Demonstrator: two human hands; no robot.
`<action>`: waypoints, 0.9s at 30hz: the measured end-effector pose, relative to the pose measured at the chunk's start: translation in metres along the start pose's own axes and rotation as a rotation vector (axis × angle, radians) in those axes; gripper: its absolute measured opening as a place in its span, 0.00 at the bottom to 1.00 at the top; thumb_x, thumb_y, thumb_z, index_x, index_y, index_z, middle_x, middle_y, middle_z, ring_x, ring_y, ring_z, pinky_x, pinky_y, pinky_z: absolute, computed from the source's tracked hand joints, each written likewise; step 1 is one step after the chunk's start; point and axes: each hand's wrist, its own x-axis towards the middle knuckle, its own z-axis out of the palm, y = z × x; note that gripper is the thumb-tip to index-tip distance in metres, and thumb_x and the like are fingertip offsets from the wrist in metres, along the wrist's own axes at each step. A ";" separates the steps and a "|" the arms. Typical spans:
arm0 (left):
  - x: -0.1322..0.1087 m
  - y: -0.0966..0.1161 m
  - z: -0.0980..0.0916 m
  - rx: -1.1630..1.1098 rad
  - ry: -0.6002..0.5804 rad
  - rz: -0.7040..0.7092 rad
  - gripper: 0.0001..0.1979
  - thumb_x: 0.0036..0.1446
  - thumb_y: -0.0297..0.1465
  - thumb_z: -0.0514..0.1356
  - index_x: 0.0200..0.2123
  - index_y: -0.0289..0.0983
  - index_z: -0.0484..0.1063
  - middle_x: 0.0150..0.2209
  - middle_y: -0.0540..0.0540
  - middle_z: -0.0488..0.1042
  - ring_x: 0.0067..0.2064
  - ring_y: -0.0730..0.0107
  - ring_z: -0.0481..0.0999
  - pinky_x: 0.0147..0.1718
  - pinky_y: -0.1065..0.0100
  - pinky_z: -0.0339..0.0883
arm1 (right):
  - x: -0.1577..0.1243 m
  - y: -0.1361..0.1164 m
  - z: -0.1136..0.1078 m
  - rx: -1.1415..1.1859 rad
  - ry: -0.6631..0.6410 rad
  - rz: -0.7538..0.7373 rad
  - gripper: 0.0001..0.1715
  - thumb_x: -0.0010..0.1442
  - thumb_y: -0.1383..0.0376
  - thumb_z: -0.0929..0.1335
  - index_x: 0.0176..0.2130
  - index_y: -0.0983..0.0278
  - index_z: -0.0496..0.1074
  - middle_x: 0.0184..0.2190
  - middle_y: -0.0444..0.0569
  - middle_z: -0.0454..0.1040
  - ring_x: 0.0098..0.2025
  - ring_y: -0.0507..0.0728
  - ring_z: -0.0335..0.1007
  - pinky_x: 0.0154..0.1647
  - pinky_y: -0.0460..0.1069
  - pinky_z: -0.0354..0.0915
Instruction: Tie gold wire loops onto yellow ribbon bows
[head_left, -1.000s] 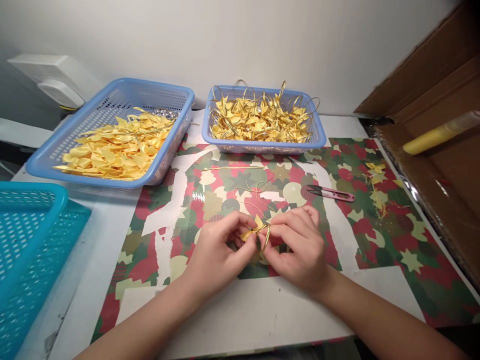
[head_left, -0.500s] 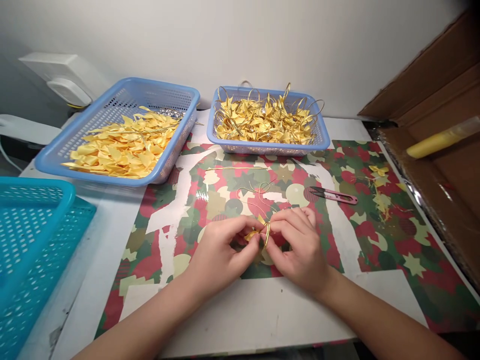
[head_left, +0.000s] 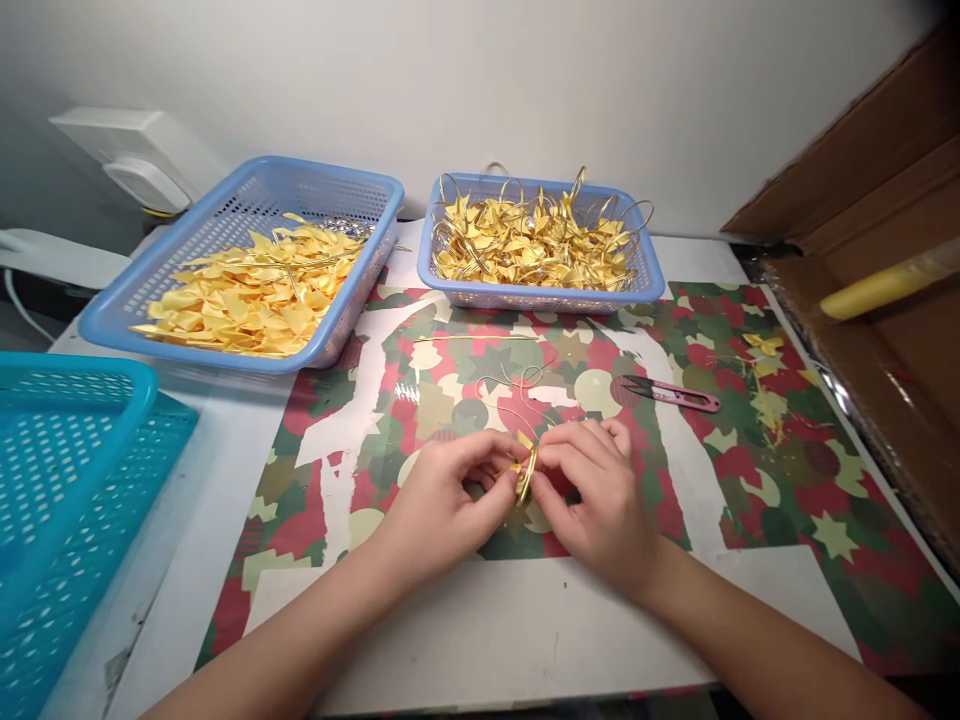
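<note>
Low over the patterned sheet, my left hand (head_left: pixel 454 495) and my right hand (head_left: pixel 596 490) meet fingertip to fingertip. Between them is a yellow ribbon bow with a gold cord loop (head_left: pixel 528 476). My left thumb and fingers pinch the bow, mostly hiding it. The right thumb and forefinger are closed at the loop's other side. Thin gold thread (head_left: pixel 517 385) lies curled on the sheet just beyond the hands. Pink-handled thread snips (head_left: pixel 671 393) rest to the right, apart from both hands.
A blue basket (head_left: pixel 300 358) of yellow ribbon pieces stands back left. Another blue basket (head_left: pixel 540 296) holds bows with gold loops. A teal basket (head_left: pixel 142 440) is at left. Yellow scraps (head_left: pixel 769 400) lie right, near a cardboard box (head_left: pixel 862 390) with a yellow roll (head_left: pixel 885 285).
The gold loop has turned slightly and shifted a little left between my fingers. Both hands stay almost in place, and the whole view has drifted slightly.
</note>
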 end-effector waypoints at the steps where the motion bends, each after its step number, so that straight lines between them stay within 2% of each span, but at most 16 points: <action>1: 0.001 0.001 -0.001 -0.093 -0.011 -0.067 0.04 0.57 0.28 0.58 0.36 0.36 0.71 0.27 0.48 0.78 0.30 0.70 0.78 0.29 0.71 0.72 | 0.000 0.000 -0.001 -0.022 0.008 -0.031 0.08 0.61 0.72 0.65 0.30 0.63 0.67 0.30 0.44 0.74 0.32 0.52 0.66 0.41 0.53 0.52; 4: 0.003 0.005 -0.003 -0.335 -0.021 -0.246 0.08 0.56 0.31 0.60 0.39 0.38 0.64 0.23 0.51 0.76 0.27 0.70 0.78 0.27 0.71 0.72 | 0.002 0.003 -0.006 -0.067 0.009 -0.122 0.08 0.62 0.73 0.65 0.31 0.63 0.68 0.31 0.45 0.75 0.32 0.53 0.66 0.40 0.54 0.50; 7: 0.004 0.006 -0.005 -0.406 -0.049 -0.325 0.15 0.54 0.33 0.63 0.42 0.38 0.63 0.22 0.53 0.75 0.26 0.72 0.76 0.28 0.72 0.71 | 0.005 0.005 -0.010 -0.077 0.001 -0.219 0.08 0.61 0.74 0.64 0.33 0.63 0.68 0.31 0.44 0.75 0.32 0.53 0.66 0.40 0.54 0.50; 12: 0.005 0.005 -0.010 -0.315 -0.154 -0.318 0.10 0.51 0.34 0.66 0.34 0.36 0.71 0.22 0.53 0.72 0.25 0.76 0.71 0.26 0.73 0.67 | 0.008 0.007 -0.011 -0.083 -0.022 -0.310 0.11 0.62 0.76 0.63 0.33 0.62 0.69 0.30 0.43 0.76 0.32 0.52 0.65 0.39 0.54 0.49; 16: 0.005 0.007 -0.014 -0.274 -0.190 -0.300 0.06 0.51 0.31 0.65 0.32 0.35 0.75 0.23 0.51 0.72 0.25 0.77 0.69 0.25 0.74 0.62 | 0.008 0.006 -0.012 -0.052 -0.036 -0.336 0.11 0.64 0.73 0.63 0.32 0.62 0.70 0.30 0.43 0.77 0.33 0.52 0.65 0.39 0.54 0.49; 23: 0.005 0.008 -0.015 -0.291 -0.228 -0.327 0.06 0.54 0.32 0.63 0.30 0.34 0.72 0.24 0.50 0.75 0.27 0.77 0.72 0.28 0.74 0.64 | 0.005 0.007 -0.014 -0.027 -0.045 -0.338 0.10 0.64 0.73 0.64 0.32 0.63 0.71 0.30 0.42 0.77 0.33 0.52 0.64 0.41 0.54 0.50; 27: 0.005 0.007 -0.016 -0.282 -0.250 -0.329 0.09 0.52 0.32 0.65 0.29 0.34 0.70 0.26 0.49 0.76 0.28 0.76 0.72 0.27 0.74 0.62 | 0.005 0.006 -0.017 -0.013 -0.074 -0.323 0.09 0.63 0.73 0.65 0.32 0.63 0.71 0.29 0.42 0.76 0.31 0.51 0.63 0.41 0.54 0.49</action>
